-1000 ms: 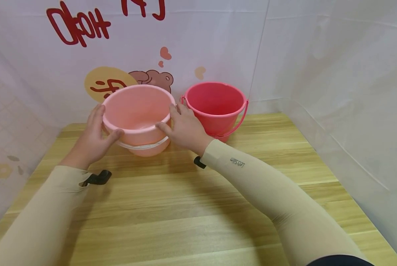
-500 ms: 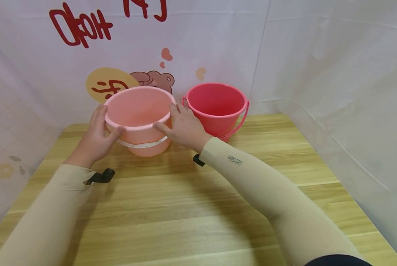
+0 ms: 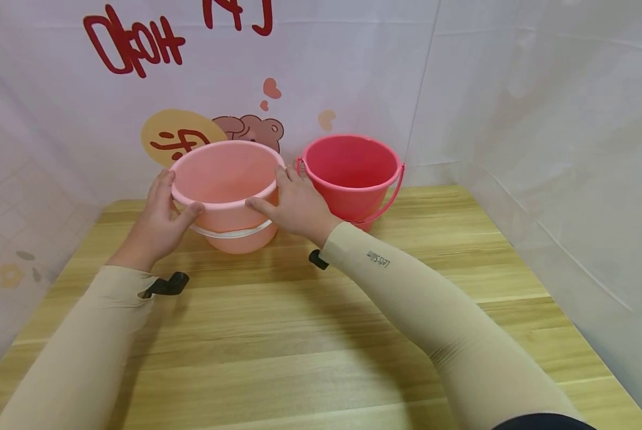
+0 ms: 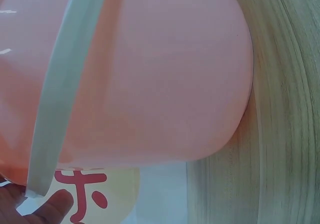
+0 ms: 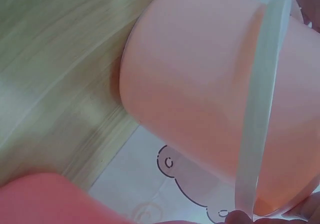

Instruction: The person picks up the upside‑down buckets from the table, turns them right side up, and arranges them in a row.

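A pale pink bucket [image 3: 235, 227] stands upright at the back left of the table, its white handle [image 3: 232, 232] lowered across the front. My left hand [image 3: 156, 221] grips the bucket's left side at the rim, thumb toward the front. On the opposite side, my right hand [image 3: 299, 203] holds the rim with its thumb over the front edge and its fingers along the outer right. In the left wrist view the bucket's smooth wall [image 4: 170, 74] fills most of the frame, fingertips showing at the lower left corner. The right wrist view shows the bucket's base [image 5: 130, 79] resting on the table.
A darker pink bucket [image 3: 355, 200] with its handle [image 3: 390, 200] down stands close behind my right hand. The wood-grain table [image 3: 278, 346] ends at a printed white cloth backdrop [image 3: 363, 65]. More white cloth [image 3: 578, 149] hangs along the right side.
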A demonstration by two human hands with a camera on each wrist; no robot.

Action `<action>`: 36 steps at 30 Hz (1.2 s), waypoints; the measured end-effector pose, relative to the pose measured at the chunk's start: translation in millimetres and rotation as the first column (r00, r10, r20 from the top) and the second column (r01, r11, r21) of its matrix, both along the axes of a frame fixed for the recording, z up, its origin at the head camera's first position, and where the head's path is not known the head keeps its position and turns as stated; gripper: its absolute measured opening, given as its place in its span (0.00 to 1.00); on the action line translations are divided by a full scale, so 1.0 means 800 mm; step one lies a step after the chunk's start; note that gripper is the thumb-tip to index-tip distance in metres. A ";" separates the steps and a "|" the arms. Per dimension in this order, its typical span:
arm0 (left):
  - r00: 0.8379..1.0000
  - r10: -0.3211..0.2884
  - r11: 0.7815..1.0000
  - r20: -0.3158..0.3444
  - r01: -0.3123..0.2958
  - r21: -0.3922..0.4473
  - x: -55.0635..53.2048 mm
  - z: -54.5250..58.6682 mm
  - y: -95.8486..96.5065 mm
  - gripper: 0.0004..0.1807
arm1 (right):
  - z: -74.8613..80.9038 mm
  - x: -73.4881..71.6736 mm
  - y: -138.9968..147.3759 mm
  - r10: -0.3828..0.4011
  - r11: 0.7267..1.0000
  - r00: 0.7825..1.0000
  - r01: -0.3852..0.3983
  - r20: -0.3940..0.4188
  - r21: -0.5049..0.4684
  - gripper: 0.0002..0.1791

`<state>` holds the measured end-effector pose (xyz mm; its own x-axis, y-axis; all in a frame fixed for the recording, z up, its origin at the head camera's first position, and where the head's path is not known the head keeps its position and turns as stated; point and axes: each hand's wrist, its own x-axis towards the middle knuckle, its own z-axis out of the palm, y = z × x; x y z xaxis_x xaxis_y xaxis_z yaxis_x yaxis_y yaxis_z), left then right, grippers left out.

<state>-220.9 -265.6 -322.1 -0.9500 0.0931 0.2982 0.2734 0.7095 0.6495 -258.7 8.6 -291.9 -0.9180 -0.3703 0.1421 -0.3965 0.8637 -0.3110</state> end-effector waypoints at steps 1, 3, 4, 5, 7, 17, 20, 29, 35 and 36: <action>1.000 0.001 1.000 0.000 -0.001 -0.001 0.000 0.000 0.000 0.46 | 0.001 0.000 0.000 0.000 1.000 1.000 0.000 0.002 0.000 0.61; 1.000 0.006 1.000 0.001 -0.006 -0.004 0.000 0.001 0.001 0.46 | 0.003 0.001 0.000 0.001 1.000 1.000 -0.001 0.008 -0.003 0.61; 1.000 0.008 1.000 0.000 -0.008 -0.004 0.000 0.001 0.001 0.46 | 0.004 0.002 0.001 0.003 1.000 1.000 -0.002 0.014 -0.007 0.60; 1.000 0.008 1.000 -0.006 -0.008 -0.003 0.000 0.000 0.002 0.47 | 0.005 0.002 0.001 0.005 1.000 1.000 -0.005 0.015 -0.007 0.60; 1.000 0.005 1.000 -0.016 -0.005 0.003 0.000 0.000 0.003 0.46 | 0.008 0.003 0.002 0.009 1.000 1.000 -0.009 0.019 -0.004 0.59; 0.999 0.029 1.000 -0.035 -0.029 0.008 0.002 0.001 0.017 0.48 | 0.013 0.004 0.005 0.015 0.999 1.000 -0.014 -0.008 0.039 0.56; 0.998 0.048 0.999 -0.043 -0.048 -0.003 0.003 0.001 0.020 0.49 | 0.013 0.005 0.004 0.002 0.999 1.000 -0.001 -0.010 0.053 0.57; 0.994 0.088 0.996 -0.058 -0.088 -0.005 0.004 0.000 0.030 0.50 | 0.013 0.005 0.000 -0.050 0.999 0.999 0.049 -0.012 -0.017 0.62; 0.992 0.113 0.993 -0.062 -0.114 -0.015 0.004 0.000 0.034 0.50 | 0.014 0.004 -0.001 -0.050 0.999 0.999 0.050 -0.015 -0.005 0.58; 0.991 0.117 0.993 -0.060 -0.118 -0.015 0.004 0.000 0.035 0.50 | 0.014 0.004 -0.001 -0.049 0.999 0.999 0.049 -0.011 -0.005 0.58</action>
<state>-217.7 -237.9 -322.1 -0.9354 -0.0120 0.3533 0.2249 0.7508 0.6210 -255.2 7.7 -280.3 -0.9333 -0.3244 0.1538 -0.3573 0.8807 -0.3110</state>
